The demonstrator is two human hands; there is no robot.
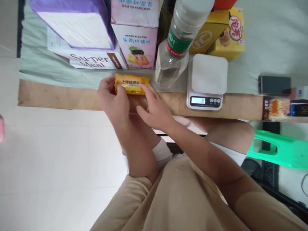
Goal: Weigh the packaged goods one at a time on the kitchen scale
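Note:
A yellow wrapped bar of soap point(132, 89) lies at the table's front edge, its printed label facing up. My left hand point(115, 98) grips its left end, thumb on the near side and fingers round the far left corner. The fingertips of my right hand point(156, 107) rest on the right end of the wrapper, with the thumb spread away from them. A clear plastic bottle point(168, 67) with a green label stands just beyond my right hand. To the right is a white kitchen scale point(209, 75) with a lit display and a bare pan.
Behind the soap stand a white Su-per Meal box point(96, 59) under a purple-and-white pack point(74, 25), and a pink glass-cup box point(137, 48). Yellow boxes point(227, 41) stand behind the scale. A dark phone-like object point(274, 85) and a snack packet point(276, 108) lie at right. Below is a green plastic stool point(288, 152).

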